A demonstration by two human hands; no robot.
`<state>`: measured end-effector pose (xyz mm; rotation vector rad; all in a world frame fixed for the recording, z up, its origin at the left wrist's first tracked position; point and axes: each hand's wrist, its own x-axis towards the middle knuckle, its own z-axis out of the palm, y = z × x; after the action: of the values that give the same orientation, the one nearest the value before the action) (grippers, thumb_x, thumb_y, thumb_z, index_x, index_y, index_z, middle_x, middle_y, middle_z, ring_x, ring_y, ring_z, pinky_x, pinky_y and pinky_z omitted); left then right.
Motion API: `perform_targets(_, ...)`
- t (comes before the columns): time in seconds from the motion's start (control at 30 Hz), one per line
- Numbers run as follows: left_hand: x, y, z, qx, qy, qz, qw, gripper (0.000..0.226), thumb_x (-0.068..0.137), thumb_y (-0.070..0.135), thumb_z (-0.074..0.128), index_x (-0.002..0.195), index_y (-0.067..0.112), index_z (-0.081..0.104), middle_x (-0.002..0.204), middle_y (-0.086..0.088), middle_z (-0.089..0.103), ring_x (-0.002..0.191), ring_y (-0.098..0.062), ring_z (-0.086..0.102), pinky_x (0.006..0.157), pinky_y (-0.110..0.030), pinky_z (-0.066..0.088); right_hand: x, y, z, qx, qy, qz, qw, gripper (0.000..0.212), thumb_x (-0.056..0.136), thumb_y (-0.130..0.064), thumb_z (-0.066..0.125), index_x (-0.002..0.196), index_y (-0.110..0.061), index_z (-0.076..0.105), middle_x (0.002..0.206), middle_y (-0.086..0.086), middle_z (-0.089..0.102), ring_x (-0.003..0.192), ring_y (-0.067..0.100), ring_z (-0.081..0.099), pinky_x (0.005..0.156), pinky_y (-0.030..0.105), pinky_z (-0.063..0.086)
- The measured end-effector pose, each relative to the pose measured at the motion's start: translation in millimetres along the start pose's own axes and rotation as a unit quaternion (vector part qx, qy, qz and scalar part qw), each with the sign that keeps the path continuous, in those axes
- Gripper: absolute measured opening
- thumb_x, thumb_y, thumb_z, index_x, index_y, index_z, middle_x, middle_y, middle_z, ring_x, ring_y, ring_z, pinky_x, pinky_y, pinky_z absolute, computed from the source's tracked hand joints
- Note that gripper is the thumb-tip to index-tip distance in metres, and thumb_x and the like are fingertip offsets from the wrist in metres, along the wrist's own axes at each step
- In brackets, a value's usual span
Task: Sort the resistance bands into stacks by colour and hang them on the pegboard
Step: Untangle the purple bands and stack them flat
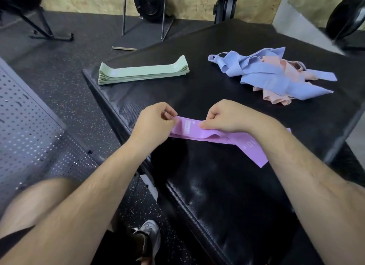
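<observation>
Both hands (189, 120) on purple bands (217, 136) — green stack (143, 72) apart.

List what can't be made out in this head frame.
- Purple bands: count unclear; right forearm covers the middle, both hands hide the grip points.
- Pink bands: mostly buried under the blue bands.
- Printed labels: small and blurred; only "10 LB" on the purple end reads.
- Pegboard: cut by the left edge; hooks barely distinguishable.
</observation>
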<state>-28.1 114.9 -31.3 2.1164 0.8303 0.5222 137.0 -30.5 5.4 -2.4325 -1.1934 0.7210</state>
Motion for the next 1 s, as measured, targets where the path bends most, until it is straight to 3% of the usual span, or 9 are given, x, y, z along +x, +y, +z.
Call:
perform_targets(0.07,-1.6,-0.2,1.8,0.064,0.009,0.024,0.998,0.007,0.086,0.021,0.073,0.082,0.024,0.068,0.082,0.005,0.064,0.068,-0.009,0.058,0.063,-0.017,0.044,1.1,-0.2,3.0,-0.013,0.010,0.004,1.000,0.031,0.079,-0.046,0.072,0.075,-0.015,0.071,0.069,0.002,0.068,0.066,0.016,0.059,0.068,0.034,0.053)
perform_targets(0.17,-9.1,1.4,5.2,0.151,0.038,0.083,0.984,0.009,0.088,0.012,0.064,0.087,0.017,0.070,0.097,-0.001,0.056,0.084,-0.019,0.056,0.077,-0.027,0.045,1.4,-3.2,6.1,-0.037,0.020,0.004,0.999,0.032,0.081,-0.044,0.071,0.080,-0.012,0.072,0.077,0.008,0.070,0.064,0.017,0.056,0.062,0.030,0.046)
perform_targets(0.27,-19.2,7.6,19.4,0.263,0.094,0.202,0.939,0.025,0.083,0.014,0.050,0.097,0.011,0.071,0.112,-0.008,0.059,0.102,-0.033,0.055,0.080,-0.040,0.046,1.4,-5.8,7.4,-0.050,0.026,0.004,0.998,0.035,0.083,-0.045,0.070,0.082,-0.010,0.072,0.080,0.011,0.072,0.064,0.017,0.055,0.060,0.030,0.044)
perform_targets(0.33,-23.3,10.2,34.6,0.281,0.052,0.252,0.924,0.041,0.088,0.022,0.041,0.114,0.009,0.069,0.130,-0.009,0.061,0.123,-0.033,0.054,0.095,-0.043,0.043,2.2,-6.9,8.2,-0.065,0.028,-0.004,0.997,0.030,0.085,-0.044,0.068,0.079,-0.014,0.072,0.081,0.008,0.073,0.068,0.018,0.062,0.061,0.030,0.046)
perform_targets(0.43,-25.2,5.0,47.3,0.313,-0.053,0.217,0.923,0.060,0.101,0.037,0.021,0.144,0.006,0.050,0.155,-0.009,0.043,0.147,-0.028,0.033,0.120,-0.041,0.021,0.3,-7.0,5.9,-0.084,0.027,-0.022,0.996,0.026,0.086,-0.046,0.069,0.076,-0.022,0.069,0.079,0.000,0.071,0.075,0.017,0.065,0.061,0.030,0.045)
perform_targets(0.53,-25.4,-3.8,47.5,0.323,-0.096,0.163,0.927,0.060,0.106,0.044,0.012,0.159,0.018,0.020,0.167,0.002,0.012,0.154,-0.017,0.007,0.122,-0.033,0.000,-5.5,-2.8,-6.2,-0.093,0.010,-0.033,0.995,0.028,0.085,-0.051,0.073,0.074,-0.026,0.068,0.077,-0.005,0.068,0.073,0.013,0.062,0.060,0.029,0.043)
perform_targets(0.8,-25.6,-0.8,46.5,0.320,-0.106,0.140,0.931,0.057,0.108,0.043,0.017,0.160,0.023,0.011,0.167,0.007,0.001,0.154,-0.012,-0.003,0.123,-0.032,-0.005,-30.5,15.1,-46.2,-0.063,-0.014,0.014,0.998,0.032,0.082,-0.051,0.078,0.068,-0.023,0.072,0.075,-0.002,0.071,0.068,0.014,0.060,0.065,0.033,0.049)
perform_targets(1.0,-24.1,4.2,43.2,0.306,-0.144,0.118,0.934,0.060,0.106,0.046,0.019,0.160,0.023,0.008,0.167,0.008,-0.004,0.153,-0.011,-0.007,0.122,-0.034,-0.006,-25.9,34.2,-26.0,-0.084,0.012,0.041,0.996,0.034,0.081,-0.053,0.076,0.072,-0.020,0.070,0.077,-0.001,0.071,0.077,0.021,0.066,0.071,0.036,0.053)
